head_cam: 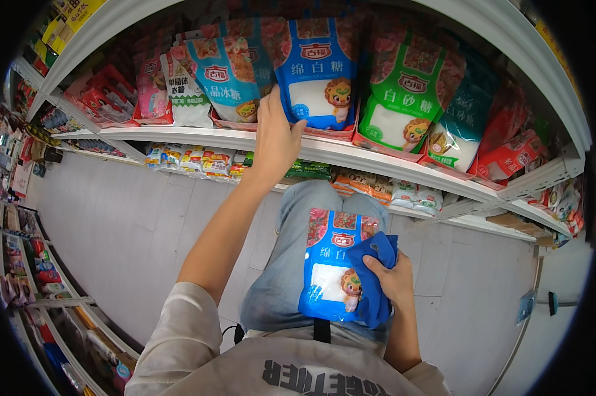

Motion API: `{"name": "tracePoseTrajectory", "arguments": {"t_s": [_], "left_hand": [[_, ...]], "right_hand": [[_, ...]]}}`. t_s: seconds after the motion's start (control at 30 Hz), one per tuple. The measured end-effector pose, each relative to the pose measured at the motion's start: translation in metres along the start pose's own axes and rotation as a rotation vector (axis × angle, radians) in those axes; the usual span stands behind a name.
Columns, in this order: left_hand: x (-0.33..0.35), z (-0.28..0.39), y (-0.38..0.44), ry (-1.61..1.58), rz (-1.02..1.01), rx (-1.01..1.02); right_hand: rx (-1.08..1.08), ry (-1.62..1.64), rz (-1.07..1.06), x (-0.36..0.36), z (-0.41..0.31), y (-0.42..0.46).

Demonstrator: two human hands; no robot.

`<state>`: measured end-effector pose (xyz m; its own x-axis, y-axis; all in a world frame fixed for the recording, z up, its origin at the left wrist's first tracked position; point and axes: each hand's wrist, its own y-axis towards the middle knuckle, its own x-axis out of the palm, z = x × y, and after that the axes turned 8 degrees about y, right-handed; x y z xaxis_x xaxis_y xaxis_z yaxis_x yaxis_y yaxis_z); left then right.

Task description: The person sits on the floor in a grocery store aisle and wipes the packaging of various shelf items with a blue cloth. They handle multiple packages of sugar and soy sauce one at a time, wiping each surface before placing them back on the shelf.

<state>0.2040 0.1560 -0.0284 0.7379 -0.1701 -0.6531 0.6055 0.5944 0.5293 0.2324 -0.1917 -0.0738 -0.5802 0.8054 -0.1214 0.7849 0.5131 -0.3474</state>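
Note:
My left hand (279, 133) reaches up to the shelf, its fingers at the left edge of a blue bag of white sugar (316, 74) that stands in a red tray; whether it grips the bag is unclear. Left of it leans a light-blue bag of rock sugar (223, 79). On my lap, over my jeans, lies another blue sugar bag (327, 267). A crumpled blue cloth (374, 282) is held in my right hand (396, 277) and rests over the right side of that bag.
Right of the blue bag stand a green sugar bag (402, 94) and a teal one (459, 119). The white shelf edge (377, 156) runs across in front of me, with packets (216, 161) on the lower shelf. More stocked shelving (55, 302) curves along the left.

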Motion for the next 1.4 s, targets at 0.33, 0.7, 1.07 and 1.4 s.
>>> {"name": "tracePoseTrajectory", "arguments": {"t_s": [0.33, 0.7, 1.07, 1.4], "left_hand": [[0.016, -0.009, 0.019, -0.018, -0.016, 0.119], [0.017, -0.003, 0.007, 0.198, -0.004, 0.157], [-0.052, 0.029, -0.185, -0.432, -0.634, -0.358], [-0.042, 0.042, -0.222, -0.574, -0.496, -0.416]], "right_hand": [[-0.057, -0.148, 0.009, 0.009, 0.001, 0.004], [-0.152, -0.353, 0.076, 0.011, -0.005, 0.000], [0.219, 0.213, -0.107, 0.001, -0.015, 0.003], [0.187, 0.247, -0.201, 0.015, -0.011, -0.004]]}}
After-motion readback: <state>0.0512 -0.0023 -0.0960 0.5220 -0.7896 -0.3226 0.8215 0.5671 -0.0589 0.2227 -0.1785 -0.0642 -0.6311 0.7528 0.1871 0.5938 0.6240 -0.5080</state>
